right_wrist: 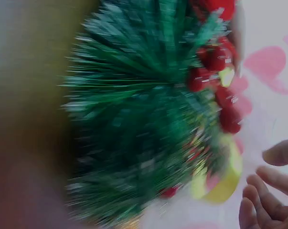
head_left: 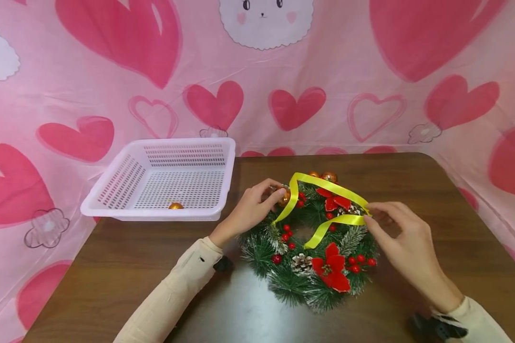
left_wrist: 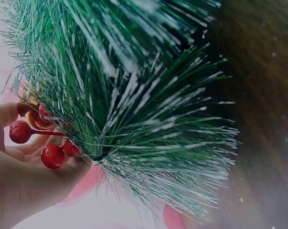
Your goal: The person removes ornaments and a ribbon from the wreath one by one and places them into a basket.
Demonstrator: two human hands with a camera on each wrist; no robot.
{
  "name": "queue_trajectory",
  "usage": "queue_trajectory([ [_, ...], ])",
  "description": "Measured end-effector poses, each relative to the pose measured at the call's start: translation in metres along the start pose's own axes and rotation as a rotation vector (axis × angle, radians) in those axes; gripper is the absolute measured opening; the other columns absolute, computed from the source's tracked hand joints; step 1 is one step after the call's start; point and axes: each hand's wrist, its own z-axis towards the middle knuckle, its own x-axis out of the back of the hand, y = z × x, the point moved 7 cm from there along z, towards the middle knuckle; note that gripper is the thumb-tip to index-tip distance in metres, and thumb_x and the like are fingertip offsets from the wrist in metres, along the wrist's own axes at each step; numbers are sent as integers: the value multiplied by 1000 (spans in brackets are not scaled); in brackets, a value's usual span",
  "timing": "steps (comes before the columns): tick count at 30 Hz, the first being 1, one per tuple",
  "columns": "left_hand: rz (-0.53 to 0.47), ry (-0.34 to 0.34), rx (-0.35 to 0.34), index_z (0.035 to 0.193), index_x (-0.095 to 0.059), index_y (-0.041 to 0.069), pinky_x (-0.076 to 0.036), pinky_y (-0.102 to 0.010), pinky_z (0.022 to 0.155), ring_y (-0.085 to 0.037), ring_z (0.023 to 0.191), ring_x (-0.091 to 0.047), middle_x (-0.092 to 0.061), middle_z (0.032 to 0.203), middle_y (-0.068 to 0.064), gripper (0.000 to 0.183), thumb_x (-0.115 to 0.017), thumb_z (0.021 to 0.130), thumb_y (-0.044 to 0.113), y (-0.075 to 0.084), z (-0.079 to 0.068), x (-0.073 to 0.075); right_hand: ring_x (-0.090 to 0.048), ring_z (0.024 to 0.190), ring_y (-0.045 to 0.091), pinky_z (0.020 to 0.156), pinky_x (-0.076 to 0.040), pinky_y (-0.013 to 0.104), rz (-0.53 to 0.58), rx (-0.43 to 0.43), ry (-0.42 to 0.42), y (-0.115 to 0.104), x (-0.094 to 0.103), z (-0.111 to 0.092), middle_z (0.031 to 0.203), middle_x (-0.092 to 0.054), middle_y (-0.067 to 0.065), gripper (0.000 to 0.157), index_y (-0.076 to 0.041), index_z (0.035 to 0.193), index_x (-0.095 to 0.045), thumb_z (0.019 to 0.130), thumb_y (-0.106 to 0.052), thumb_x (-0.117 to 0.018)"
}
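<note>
The left hand (head_left: 254, 202) grips a shiny golden ball (head_left: 285, 198), far-left on a round green pine wreath (head_left: 289, 286); the right hand (head_left: 405, 238), narrowly parted, is beside glossy yellow ribbon (head_left: 347, 219).

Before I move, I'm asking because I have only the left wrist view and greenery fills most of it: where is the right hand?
Observer: The right hand is at a bend in a yellow ribbon; I can't tell whether it grips it.
Operator: Thanks. Is there a container near the wreath?
Observer: Yes, a pale basket stands to the left of it.
Operator: Anything inside?
Observer: One gold ball shows, close to the front rim.
</note>
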Motion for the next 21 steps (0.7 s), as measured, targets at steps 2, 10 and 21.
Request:
queue_trajectory([
  [2,20,5,3,123,-63,20,-52,-34,63,-18,71,-67,-69,93,4,31,-53,103,41,-1,1,1,-56,79,9,67,-42,12,-6,64,-53,-13,-10,13,93,-67,-2,27,-9,102,-74,78,1,-81],
  [10,38,-7,8,120,-63,20,-52,-34,58,-21,66,-65,-69,88,5,34,-50,103,46,-2,2,2,-56,76,15,63,-50,32,35,119,-325,-36,-70,49,91,-65,-2,17,-12,101,-76,85,-8,-79],
  [21,23,-68,-18,122,-61,19,-55,-32,64,-16,72,-66,-69,94,4,31,-52,103,42,-2,5,-2,-56,77,19,65,-47,32,68,55,-453,-31,-120,51,90,-64,1,15,-10,102,-77,87,-11,-77],
])
